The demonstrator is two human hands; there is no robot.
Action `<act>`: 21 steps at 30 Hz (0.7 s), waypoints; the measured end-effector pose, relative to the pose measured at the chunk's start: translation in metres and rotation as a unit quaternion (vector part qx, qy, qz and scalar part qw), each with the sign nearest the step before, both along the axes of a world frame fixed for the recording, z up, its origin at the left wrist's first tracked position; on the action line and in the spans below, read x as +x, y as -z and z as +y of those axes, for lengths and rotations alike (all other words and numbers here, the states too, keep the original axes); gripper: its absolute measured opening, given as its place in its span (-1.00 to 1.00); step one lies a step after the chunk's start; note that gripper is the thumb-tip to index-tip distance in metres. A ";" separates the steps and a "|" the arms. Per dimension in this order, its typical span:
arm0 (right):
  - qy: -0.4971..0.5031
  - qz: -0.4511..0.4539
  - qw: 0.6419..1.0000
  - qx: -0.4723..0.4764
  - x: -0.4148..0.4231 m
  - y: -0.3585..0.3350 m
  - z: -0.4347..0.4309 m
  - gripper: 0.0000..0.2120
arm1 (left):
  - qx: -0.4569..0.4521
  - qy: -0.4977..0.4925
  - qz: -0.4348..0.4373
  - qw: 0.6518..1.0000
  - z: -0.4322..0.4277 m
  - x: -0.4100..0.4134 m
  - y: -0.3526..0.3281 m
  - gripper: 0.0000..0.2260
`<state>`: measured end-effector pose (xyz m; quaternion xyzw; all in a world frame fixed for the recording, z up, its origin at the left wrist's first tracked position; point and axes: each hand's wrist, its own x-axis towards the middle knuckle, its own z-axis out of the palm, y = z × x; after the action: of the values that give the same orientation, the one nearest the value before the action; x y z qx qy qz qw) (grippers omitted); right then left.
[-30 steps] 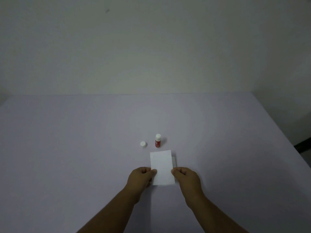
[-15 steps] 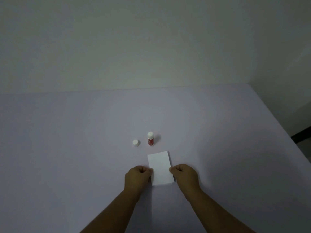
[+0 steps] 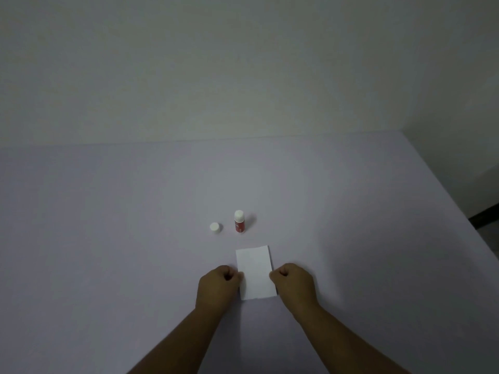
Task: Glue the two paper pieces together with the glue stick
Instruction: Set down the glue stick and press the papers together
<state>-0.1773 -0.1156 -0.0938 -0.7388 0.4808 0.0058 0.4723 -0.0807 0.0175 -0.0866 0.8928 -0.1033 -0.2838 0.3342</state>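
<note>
A white paper rectangle (image 3: 255, 271) lies flat on the lilac table (image 3: 108, 238) in front of me; only one sheet shows, so I cannot tell whether a second piece lies beneath it. My left hand (image 3: 217, 288) is curled at its left edge, thumb over the margin. My right hand (image 3: 294, 286) is curled against its right edge. Beyond the paper, a red glue stick (image 3: 239, 222) stands upright and uncapped, its white tip showing. Its white cap (image 3: 215, 227) sits on the table just left of it.
A plain pale wall (image 3: 243, 76) rises behind the table's far edge. The table's right edge (image 3: 459, 211) slants down the right side, with dark floor beyond it.
The top sheet has come down flat; the sliver of a second sheet seen at its right edge a second ago is now covered. Both hands stay at the paper's sides.
</note>
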 end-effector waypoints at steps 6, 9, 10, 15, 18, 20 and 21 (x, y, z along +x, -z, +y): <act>0.003 0.005 1.000 -0.006 0.001 0.001 0.000 -0.86 | 0.004 0.004 0.001 1.000 -0.002 0.002 0.001 -0.73; -0.001 0.007 1.000 -0.007 0.002 0.001 0.000 -0.86 | 0.005 0.009 0.000 1.000 -0.002 0.002 0.003 -0.75; -0.004 0.010 1.000 -0.010 0.003 0.001 0.000 -0.85 | 0.011 0.014 -0.006 1.000 -0.002 0.003 0.003 -0.74; -0.008 0.022 0.999 -0.021 0.006 0.001 0.001 -0.83 | 0.032 0.024 -0.025 0.999 -0.002 0.005 0.005 -0.71; -0.009 0.033 0.999 -0.027 0.007 0.000 0.002 -0.72 | 0.036 0.022 -0.027 0.999 -0.003 0.005 0.006 -0.72; -0.008 0.040 0.999 -0.030 0.008 0.000 0.002 -0.68 | 0.038 0.027 -0.026 0.999 -0.003 0.005 0.007 -0.74; -0.010 0.044 0.998 -0.032 0.008 -0.001 0.002 -0.67 | 0.038 0.028 -0.025 0.999 -0.004 0.006 0.007 -0.76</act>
<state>-0.1690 -0.1136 -0.0930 -0.7573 0.4937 0.0271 0.4267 -0.0751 0.0140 -0.0938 0.9084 -0.1259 -0.2748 0.2890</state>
